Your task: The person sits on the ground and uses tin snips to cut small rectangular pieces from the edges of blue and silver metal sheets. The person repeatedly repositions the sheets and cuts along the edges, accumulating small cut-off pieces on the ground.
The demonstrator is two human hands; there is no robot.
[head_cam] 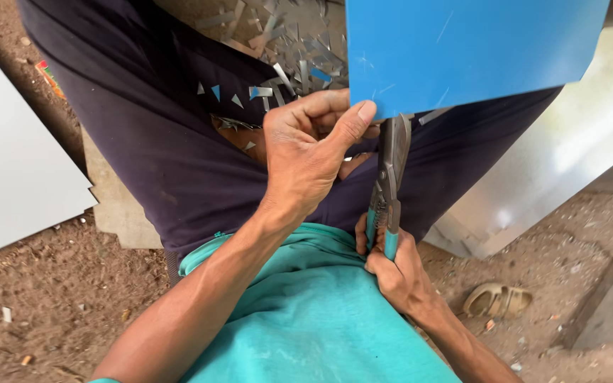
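Note:
My left hand (310, 152) pinches the lower left corner of a blue metal sheet (462, 50) that fills the upper right of the head view, thumb on its top face. My right hand (395, 269) grips the teal handles of metal snips (389, 188). The snips' jaws reach up to the sheet's lower edge, just right of my left thumb. Whether the blades bite into the sheet is hidden by its edge. I sit with dark trousers (150, 128) and a teal shirt (313, 312) below the hands.
Several small silver and blue metal offcuts (285, 42) lie on my lap and the ground ahead. A white panel (15, 163) lies at left, a shiny metal sheet (555, 163) at right. A sandal (496, 299) rests on the dirt at lower right.

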